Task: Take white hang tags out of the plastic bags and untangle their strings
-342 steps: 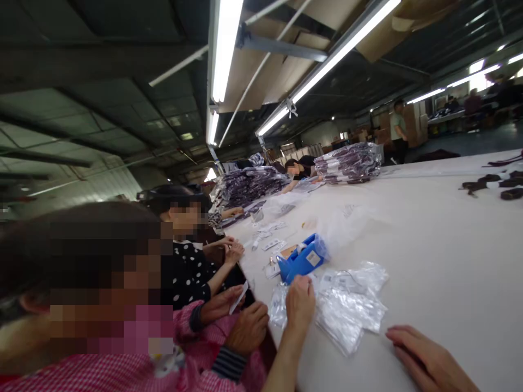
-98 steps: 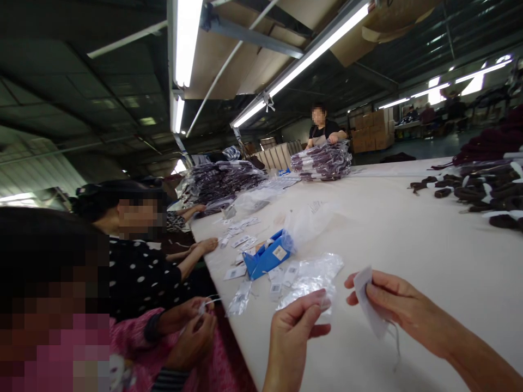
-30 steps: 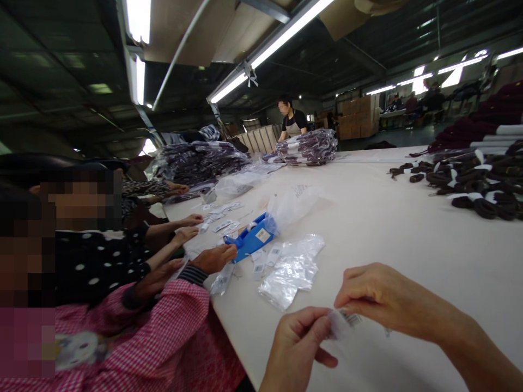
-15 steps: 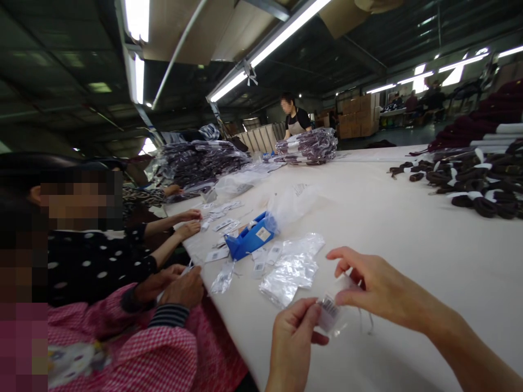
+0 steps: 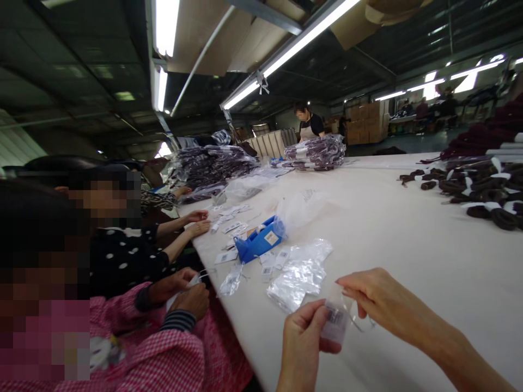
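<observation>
My left hand (image 5: 303, 337) pinches a small clear plastic bag (image 5: 342, 331) between thumb and fingers. Inside it sits a white barcode tag (image 5: 335, 314). My right hand (image 5: 382, 299) is closed at the bag's upper edge, thumb and forefinger together on the clear film. A thin string (image 5: 358, 325) dangles below my right fingers. Just beyond my left hand lies a pile of clear plastic bags (image 5: 300, 275) on the white table (image 5: 379, 228).
Behind the bags stands a blue tape dispenser (image 5: 261, 239), with loose barcode tags (image 5: 267, 271) around it. Co-workers' hands (image 5: 190, 294) work along the left edge. Bagged dark bundles (image 5: 216, 163) are stacked farther back; dark cord bundles (image 5: 469, 185) lie at right.
My right fingers have closed from a wider spread and come down at the bag's top. The bag now faces me more squarely. The camera view has shifted slightly left.
</observation>
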`<state>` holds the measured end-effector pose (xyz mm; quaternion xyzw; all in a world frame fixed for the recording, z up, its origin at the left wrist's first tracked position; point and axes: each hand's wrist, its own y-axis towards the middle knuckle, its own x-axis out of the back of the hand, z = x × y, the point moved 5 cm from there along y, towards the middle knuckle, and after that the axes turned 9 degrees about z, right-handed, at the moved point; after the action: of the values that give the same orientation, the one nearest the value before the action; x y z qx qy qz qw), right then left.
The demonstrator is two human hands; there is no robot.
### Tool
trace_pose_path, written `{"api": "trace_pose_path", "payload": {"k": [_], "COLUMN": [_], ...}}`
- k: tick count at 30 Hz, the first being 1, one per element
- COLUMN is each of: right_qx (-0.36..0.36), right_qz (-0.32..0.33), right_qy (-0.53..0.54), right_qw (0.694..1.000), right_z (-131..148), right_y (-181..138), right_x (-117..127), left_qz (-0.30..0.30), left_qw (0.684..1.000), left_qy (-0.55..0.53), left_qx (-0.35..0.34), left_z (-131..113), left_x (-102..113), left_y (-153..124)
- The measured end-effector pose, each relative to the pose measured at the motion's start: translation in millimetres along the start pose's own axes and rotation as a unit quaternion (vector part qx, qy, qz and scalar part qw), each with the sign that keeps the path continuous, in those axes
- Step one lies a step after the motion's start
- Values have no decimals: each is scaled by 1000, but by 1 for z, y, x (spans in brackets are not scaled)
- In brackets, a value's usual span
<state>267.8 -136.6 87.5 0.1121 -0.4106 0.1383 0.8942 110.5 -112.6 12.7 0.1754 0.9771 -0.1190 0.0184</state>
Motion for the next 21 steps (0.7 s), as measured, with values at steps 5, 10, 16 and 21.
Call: {"api": "trace_pose_path", "payload": {"k": [5, 10, 16, 21], "right_qx": [-56, -52, -47, -27], "right_qz": [-20, -29, -16, 2], "right_qy": [56, 68, 78, 72], "right_qw": [997, 996, 996, 997], "right_z": [-7, -8, -9, -1], "right_y": [0, -2, 0, 3], "right_x": [-4, -4, -12, -23], "left_qz": [25, 23, 37, 23], "left_qw": [981, 960, 984, 995], "left_qy": [169, 250, 140, 42], "left_qx": [-95, -123, -105, -89], "left_z": [-15, -24, -18, -13], "left_x": [4, 9, 5, 6], "left_y": [-2, -7, -6, -2]}}
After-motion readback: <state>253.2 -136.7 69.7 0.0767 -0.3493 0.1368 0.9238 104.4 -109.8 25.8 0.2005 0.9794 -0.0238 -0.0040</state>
